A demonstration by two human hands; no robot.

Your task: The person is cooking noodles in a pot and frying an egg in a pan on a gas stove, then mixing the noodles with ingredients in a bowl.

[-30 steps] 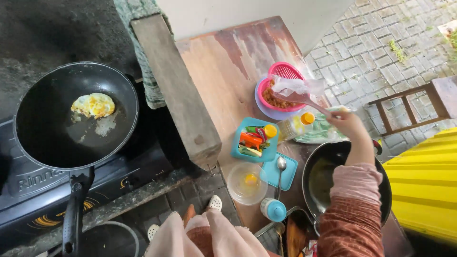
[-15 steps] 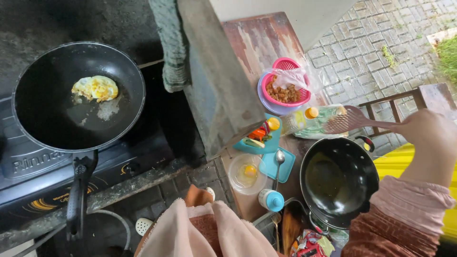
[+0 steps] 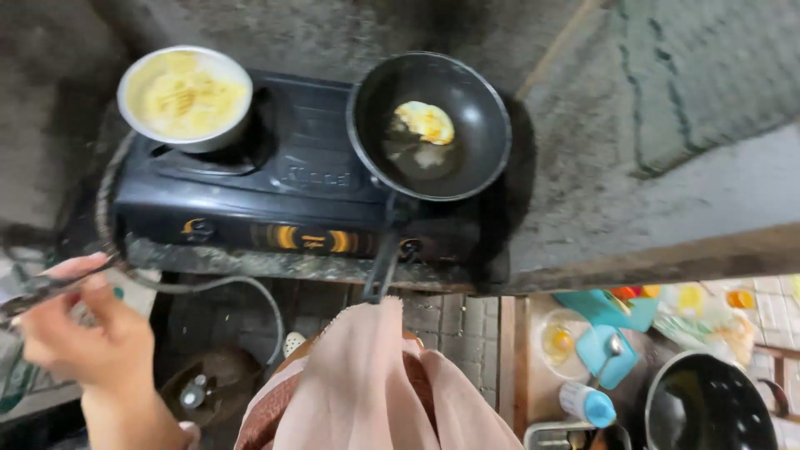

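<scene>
Fried egg [image 3: 425,122] lies set in the black frying pan [image 3: 429,125] on the stove's [image 3: 292,187] right burner; white looks cooked, not yet lifted out. Pot [image 3: 185,96] of yellow food sits on the left burner. One hand [image 3: 79,337], near left, pinches a thin dark handle [image 3: 33,292]; its working end is cut off. Which hand it is cannot be told; no second hand is visible.

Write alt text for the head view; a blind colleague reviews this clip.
A hand at lower left pinches a thin dark utensil handle, below a black two-burner stove holding a frying pan with a fried egg and a pot of yellow food.
</scene>
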